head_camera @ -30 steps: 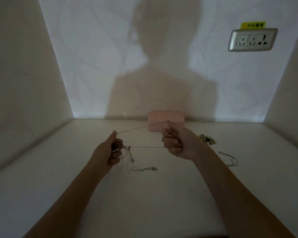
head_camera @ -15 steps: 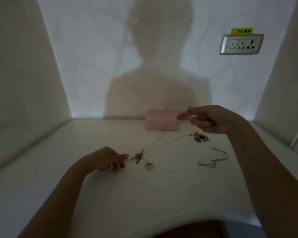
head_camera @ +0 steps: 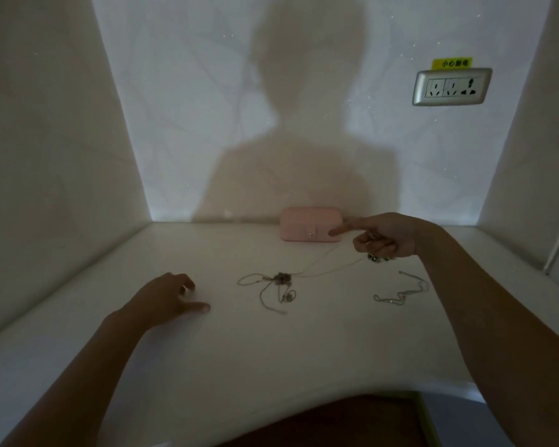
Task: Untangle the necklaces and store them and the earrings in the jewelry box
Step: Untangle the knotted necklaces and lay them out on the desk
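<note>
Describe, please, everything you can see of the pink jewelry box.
The jewelry box is a pale pink, rounded rectangular case with a small shiny clasp at front centre, lid closed. It sits on the white surface against the back wall. The right hand, gripping a necklace, points its index finger over the box's right end; contact is unclear.

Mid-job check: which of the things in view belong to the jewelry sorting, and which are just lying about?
Part of the job:
tangled knot of thin metal necklace chains
separate silver chain
small dark cluster of earrings
closed pink rectangular jewelry box

Just there:
silver wall socket plate
yellow label above it
</note>
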{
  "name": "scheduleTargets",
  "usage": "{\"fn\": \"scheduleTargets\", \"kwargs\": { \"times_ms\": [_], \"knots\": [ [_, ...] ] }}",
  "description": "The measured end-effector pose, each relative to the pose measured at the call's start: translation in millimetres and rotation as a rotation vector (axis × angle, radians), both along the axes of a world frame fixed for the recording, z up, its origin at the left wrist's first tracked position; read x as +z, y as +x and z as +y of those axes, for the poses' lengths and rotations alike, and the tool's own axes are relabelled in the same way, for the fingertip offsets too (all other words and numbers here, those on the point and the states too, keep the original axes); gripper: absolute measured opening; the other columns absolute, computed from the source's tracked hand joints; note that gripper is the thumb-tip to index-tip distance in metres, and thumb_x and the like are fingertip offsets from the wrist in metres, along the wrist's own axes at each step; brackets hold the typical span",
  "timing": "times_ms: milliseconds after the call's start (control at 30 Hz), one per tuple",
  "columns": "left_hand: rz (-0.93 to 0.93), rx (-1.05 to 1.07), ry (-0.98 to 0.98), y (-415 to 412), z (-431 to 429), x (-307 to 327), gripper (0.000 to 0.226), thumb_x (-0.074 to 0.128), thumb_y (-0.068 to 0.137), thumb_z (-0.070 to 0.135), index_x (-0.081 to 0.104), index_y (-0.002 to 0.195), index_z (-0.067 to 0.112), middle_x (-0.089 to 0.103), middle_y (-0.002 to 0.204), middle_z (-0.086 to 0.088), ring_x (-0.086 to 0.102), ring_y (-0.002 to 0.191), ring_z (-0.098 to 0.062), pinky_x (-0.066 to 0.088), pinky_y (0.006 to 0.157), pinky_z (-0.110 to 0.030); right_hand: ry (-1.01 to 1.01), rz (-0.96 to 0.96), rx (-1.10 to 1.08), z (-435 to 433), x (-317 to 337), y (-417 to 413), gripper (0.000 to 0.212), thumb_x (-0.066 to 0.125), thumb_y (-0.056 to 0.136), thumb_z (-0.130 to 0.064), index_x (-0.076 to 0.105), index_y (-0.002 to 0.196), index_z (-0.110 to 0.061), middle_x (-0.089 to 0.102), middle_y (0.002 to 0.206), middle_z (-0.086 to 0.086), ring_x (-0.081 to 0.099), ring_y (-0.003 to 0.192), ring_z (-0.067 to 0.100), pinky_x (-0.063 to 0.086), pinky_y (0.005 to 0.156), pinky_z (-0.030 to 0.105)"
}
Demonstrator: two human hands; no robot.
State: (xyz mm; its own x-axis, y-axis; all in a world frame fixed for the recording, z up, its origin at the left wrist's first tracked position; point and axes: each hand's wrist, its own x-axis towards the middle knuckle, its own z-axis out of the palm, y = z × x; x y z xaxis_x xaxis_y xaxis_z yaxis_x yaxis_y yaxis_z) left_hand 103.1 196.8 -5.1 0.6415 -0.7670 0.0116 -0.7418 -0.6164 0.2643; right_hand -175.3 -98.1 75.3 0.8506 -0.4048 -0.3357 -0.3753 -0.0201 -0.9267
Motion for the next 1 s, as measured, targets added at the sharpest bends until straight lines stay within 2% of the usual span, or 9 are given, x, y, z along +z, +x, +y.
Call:
{"fn": "scheduleTargets", "kwargs": {
  "times_ms": [133,233,300,367,467,567,733,867,1000],
  "knots": [
    [-0.048,-0.062,-0.075,-6.4,5.0,-6.4,0.05,0.065,0.078,0.053,0.054,0.119,0.026,0.054,0.109,0.005,0.048,0.089,-0.008,0.036,0.079,-0.022,-0.223,0.229,-0.141,-9.6,-12.9,3.8,0.031,0.049,0.097,-0.027,0.068,0.098,-0.003,0.053,0.061,0.004,0.029,0.04,0.008,0.025,0.034,0.016],
    [-0.047,-0.214,-0.226,-26.9,-16.6,-5.4,0.031,0.059,0.089,0.036,0.058,0.118,0.025,0.059,0.116,0.003,0.053,0.09,-0.007,0.037,0.078,-0.018,-0.467,0.308,-0.336,-14.6,-22.4,11.3,0.025,0.059,0.092,-0.021,0.064,0.074,-0.003,0.057,0.065,0.01,0.048,0.053,0.018,0.04,0.05,0.025],
    [-0.037,-0.306,-0.309,-43.4,-37.2,-3.8,0.025,0.054,0.093,0.023,0.06,0.118,0.022,0.061,0.118,0.002,0.055,0.101,-0.009,0.036,0.084,-0.015,-0.737,0.373,-0.35,-10.4,-26.4,18.4,0.018,0.066,0.087,-0.016,0.063,0.078,-0.001,0.062,0.077,0.016,0.059,0.066,0.026,0.046,0.062,0.03],
    [-0.006,-0.341,-0.366,-59.2,-58.7,-1.9,0.028,0.05,0.094,0.013,0.06,0.12,0.018,0.061,0.121,0.001,0.054,0.111,-0.011,0.032,0.089,-0.012,-0.983,0.327,-0.305,1.6,-30.7,31.2,0.02,0.069,0.083,-0.011,0.068,0.098,0.001,0.067,0.098,0.015,0.064,0.088,0.027,0.048,0.073,0.027],
    [0.062,-0.34,-0.364,-73.8,-87.1,-2.6,0.034,0.046,0.096,0.01,0.055,0.128,0.016,0.055,0.133,-0.001,0.048,0.123,-0.014,0.028,0.098,-0.014,-0.928,0.063,-0.165,18.3,-41.5,54.0,0.022,0.069,0.079,0.0,0.071,0.101,-0.003,0.069,0.104,0.012,0.061,0.086,0.016,0.049,0.074,0.02],
    [0.135,-0.327,-0.303,-78.9,-104.1,-9.6,0.04,0.044,0.098,0.015,0.044,0.138,0.017,0.047,0.141,-0.002,0.043,0.13,-0.016,0.027,0.105,-0.02,-0.908,0.025,0.065,34.8,-58.4,77.6,0.025,0.072,0.081,-0.012,0.07,0.105,-0.006,0.069,0.105,0.006,0.063,0.091,0.013,0.046,0.081,0.017],
    [0.125,-0.374,-0.189,-77.9,-109.2,-21.9,0.026,0.042,0.095,0.022,0.051,0.119,0.016,0.054,0.111,-0.001,0.051,0.107,-0.021,0.031,0.08,-0.027,-0.908,-0.062,0.107,44.7,-78.3,104.3,0.014,0.075,0.074,-0.011,0.074,0.089,-0.008,0.073,0.09,0.007,0.055,0.061,-0.003,0.042,0.061,0.008],
    [0.219,-0.315,-0.248,-75.0,-107.0,-21.4,0.041,0.044,0.085,0.035,0.059,0.117,0.015,0.061,0.111,-0.006,0.056,0.103,-0.02,0.039,0.087,-0.032,-0.89,-0.048,0.142,46.2,-75.9,113.1,0.012,0.073,0.075,-0.008,0.073,0.087,-0.009,0.069,0.081,-0.001,0.058,0.066,0.004,0.044,0.06,0.009],
    [0.21,-0.214,-0.375,-74.4,-107.9,-18.1,0.025,0.06,0.086,0.022,0.07,0.105,0.01,0.07,0.103,-0.007,0.061,0.095,-0.018,0.039,0.076,-0.022,-0.912,0.026,0.226,50.0,-73.9,118.8,0.006,0.073,0.077,-0.018,0.07,0.081,-0.018,0.057,0.069,-0.015,0.051,0.062,-0.002,0.038,0.057,0.012]
  ]
}}
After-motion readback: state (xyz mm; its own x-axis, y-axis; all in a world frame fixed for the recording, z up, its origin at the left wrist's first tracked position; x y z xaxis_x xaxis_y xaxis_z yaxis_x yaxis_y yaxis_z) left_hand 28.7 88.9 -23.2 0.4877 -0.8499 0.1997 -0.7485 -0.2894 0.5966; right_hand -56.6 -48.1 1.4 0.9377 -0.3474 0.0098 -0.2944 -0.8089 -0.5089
